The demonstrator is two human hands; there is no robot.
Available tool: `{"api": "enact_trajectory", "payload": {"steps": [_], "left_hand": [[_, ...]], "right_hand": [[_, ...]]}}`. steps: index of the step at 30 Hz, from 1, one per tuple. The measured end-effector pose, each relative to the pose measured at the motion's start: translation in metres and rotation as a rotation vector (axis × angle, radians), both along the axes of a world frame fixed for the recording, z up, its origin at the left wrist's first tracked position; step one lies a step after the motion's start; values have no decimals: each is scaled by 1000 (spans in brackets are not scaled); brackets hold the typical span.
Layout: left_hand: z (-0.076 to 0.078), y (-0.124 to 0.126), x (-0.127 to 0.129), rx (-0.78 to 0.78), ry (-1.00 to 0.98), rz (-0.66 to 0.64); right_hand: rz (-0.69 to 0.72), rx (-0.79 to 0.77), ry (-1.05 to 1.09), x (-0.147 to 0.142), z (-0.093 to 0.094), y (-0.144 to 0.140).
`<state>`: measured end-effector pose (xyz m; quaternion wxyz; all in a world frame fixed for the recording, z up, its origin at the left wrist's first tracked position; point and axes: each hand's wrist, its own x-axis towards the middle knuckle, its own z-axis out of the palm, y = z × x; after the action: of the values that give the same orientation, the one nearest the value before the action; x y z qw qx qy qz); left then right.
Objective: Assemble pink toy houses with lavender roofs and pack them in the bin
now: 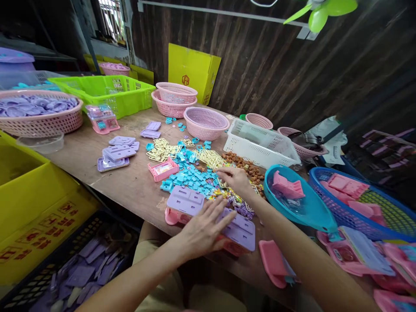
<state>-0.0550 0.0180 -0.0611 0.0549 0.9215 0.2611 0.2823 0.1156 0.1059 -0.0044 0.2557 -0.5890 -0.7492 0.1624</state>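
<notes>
My left hand (204, 227) lies with outstretched fingers across a pink toy piece with a purple slotted top (185, 200), near the table's front edge. A second purple slotted panel (242, 232) shows to the right of that hand, also above pink plastic. My right hand (237, 180) is over the heap of small parts, its thumb and fingers drawn together; whatever they pinch is too small to make out. Around it lie small turquoise plastic pieces (195, 180), cream-coloured frames (211, 158), brown pieces (245, 164) and purple wheel-like parts (243, 210).
Purple panels (118, 151) and a pink tray (163, 169) lie left of the heap. Pink baskets (206, 125), a white basket (260, 147) and a green crate (130, 95) stand behind. At right are a turquoise basin (312, 212), a blue basket (399, 216) and pink toys (354, 251).
</notes>
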Motion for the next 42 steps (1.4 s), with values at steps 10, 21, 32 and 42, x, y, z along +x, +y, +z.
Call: {"api": "enact_trajectory", "payload": {"steps": [10, 21, 32, 42], "left_hand": [[-31, -5, 30, -641, -380, -48], [-23, -8, 43, -700, -662, 276], [-22, -17, 47, -664, -653, 295], [-22, -16, 50, -644, -623, 324]], "right_hand": [[-362, -148, 780, 26, 14, -156], [-376, -154, 722, -9, -33, -185], [-412, 121, -9, -24, -55, -172], [-419, 168, -138, -30, -62, -172]]}}
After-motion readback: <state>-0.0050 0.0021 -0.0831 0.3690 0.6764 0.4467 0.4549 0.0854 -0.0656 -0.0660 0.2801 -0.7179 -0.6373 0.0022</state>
